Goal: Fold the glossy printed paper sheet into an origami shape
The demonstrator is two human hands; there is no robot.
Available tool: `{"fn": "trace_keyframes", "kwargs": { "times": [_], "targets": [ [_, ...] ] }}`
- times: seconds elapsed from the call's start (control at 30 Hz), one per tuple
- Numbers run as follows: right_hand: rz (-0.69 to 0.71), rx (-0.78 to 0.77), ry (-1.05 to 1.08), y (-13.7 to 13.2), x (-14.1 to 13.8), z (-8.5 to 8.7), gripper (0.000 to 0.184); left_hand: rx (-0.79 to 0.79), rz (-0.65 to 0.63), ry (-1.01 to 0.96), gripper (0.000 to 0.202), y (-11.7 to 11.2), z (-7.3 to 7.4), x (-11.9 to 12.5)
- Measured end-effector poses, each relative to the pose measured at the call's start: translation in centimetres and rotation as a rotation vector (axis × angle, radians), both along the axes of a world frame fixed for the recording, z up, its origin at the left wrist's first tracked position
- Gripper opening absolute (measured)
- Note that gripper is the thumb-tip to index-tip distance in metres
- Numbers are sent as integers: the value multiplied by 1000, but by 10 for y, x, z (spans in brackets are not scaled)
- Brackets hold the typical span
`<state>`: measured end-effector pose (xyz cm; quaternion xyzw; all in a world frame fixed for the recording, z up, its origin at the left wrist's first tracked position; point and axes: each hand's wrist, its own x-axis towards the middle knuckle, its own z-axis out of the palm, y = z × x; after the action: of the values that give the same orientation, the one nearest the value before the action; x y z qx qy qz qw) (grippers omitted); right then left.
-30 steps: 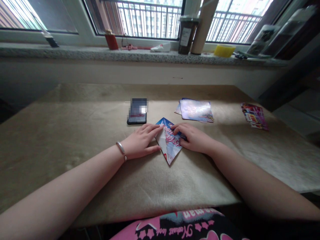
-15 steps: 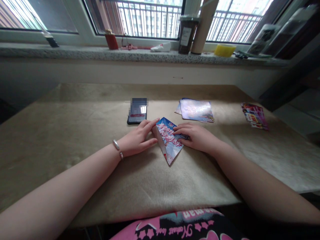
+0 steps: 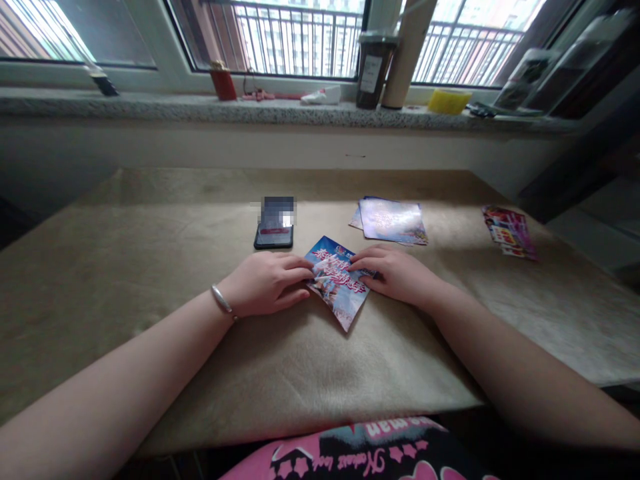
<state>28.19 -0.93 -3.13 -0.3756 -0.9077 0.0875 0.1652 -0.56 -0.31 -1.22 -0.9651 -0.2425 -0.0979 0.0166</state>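
- A tan table (image 3: 280, 380) is filling most of the view, its cover creasing and catching window light along the far side.
- Beyond it, a speckled stone sill (image 3: 175, 110) is running under windows, and a railing (image 3: 300, 40) is showing outside the glass.
- The printed paper (image 3: 337, 283) is lying on the table in front of the person, one corner pointing toward them.
- The left hand (image 3: 267, 283) is touching the paper's left edge with its fingertips; whether it is pinching, I cannot tell.
- The right hand (image 3: 397, 270) is lying loosely over the right corner, fingers resting unclenched on the print.
- A dark phone (image 3: 275, 235), partly blurred, is lying beyond the left hand; a stack of sheets (image 3: 393, 220) and some pink-red cards (image 3: 510, 233) are lying farther right.
- On the sill, a dark canister (image 3: 367, 93) is standing beside a tan tube (image 3: 403, 60); its contents are staying unclear.
- The canister is bearing a white label (image 3: 371, 72), too small to read.
- Large pink-and-white characters are crossing the paper; upside-down lettering is running across the clothing (image 3: 370, 453).
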Motion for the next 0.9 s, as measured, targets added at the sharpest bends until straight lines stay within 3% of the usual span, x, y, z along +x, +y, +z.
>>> {"fn": "trace_keyframes", "kwargs": {
  "times": [0.17, 0.33, 0.7, 0.9],
  "targets": [
    [72, 69, -3, -4, -4, 1, 35, 29, -42, 24, 30, 1, 0, 1],
    [72, 27, -68, -7, -8, 5, 37, 14, -29, 89, 33, -3, 2, 1],
    [-22, 24, -258, -28, -9, 24, 47, 23, 260, 288, 32, -41, 17, 8],
    [-119, 25, -430, -36, -23, 36, 32, 11, 441, 307, 28, -61, 21, 19]
  ]
}}
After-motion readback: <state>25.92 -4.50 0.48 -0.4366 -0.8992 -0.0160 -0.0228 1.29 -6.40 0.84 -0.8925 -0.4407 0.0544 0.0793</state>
